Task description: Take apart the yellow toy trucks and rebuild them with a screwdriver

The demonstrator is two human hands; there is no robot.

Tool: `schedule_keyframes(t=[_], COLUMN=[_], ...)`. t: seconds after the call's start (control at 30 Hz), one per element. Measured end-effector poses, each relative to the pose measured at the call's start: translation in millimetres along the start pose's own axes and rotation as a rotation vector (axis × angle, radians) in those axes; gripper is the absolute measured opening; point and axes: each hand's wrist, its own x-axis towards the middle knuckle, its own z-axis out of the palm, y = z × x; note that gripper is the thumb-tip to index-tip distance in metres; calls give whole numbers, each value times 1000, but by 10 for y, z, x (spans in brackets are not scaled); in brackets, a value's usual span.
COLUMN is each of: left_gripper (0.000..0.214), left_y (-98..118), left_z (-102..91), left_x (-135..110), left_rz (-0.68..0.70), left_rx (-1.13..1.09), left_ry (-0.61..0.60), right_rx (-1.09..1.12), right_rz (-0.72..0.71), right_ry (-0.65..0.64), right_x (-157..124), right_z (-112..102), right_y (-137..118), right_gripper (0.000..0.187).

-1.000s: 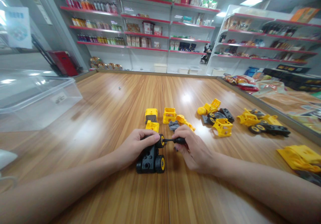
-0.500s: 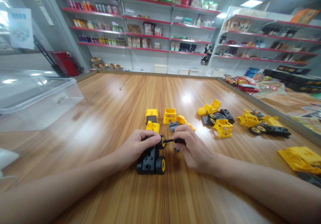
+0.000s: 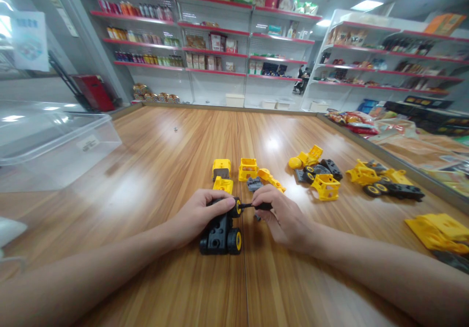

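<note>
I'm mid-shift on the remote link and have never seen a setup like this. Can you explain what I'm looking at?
There is no machine here: these are a person's two bare hands, seen by one camera worn on the head, looking forward and down. The left hand holds a black toy chassis on the wooden table. The right hand grips a black screwdriver-like tool, pointed at the yellow-hubbed wheel nearest it. Yellow toy parts lie just beyond the hands, with more yellow and black pieces to the right. A clear plastic box sits at left; stocked shelves stand behind.
</note>
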Motion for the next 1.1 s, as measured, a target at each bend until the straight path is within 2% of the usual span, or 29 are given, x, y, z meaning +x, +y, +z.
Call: schedule_keyframes(t=[0.17, 0.23, 0.37, 0.6, 0.77, 0.97, 1.1], left_gripper=[33, 34, 35, 36, 37, 35, 36], left_y=[14, 17, 24, 22, 9, 10, 25], left_z=[1, 3, 10, 13, 9, 4, 24], left_x=[-6, -6, -8, -5, 0, -1, -5], left_rz=[-14, -18, -26, -5, 3, 3, -5], left_rx=[6, 7, 11, 38, 34, 53, 41], left_ry=[-18, -21, -12, 5, 1, -6, 9], right_rx=[-79, -101, -72, -54, -56, -4, -68], right_rz=[13, -8, -58, -14, -48, -23, -54], right_ry=[88, 109, 35, 17, -19, 65, 7], right_x=[9, 20, 13, 30, 10, 23, 36], right_z=[-16, -22, -35, -68, -47, -39, -31], right_y=[-18, -52, -70, -52, -73, -18, -53], right_gripper=[20, 27, 45, 31, 38, 16, 26])
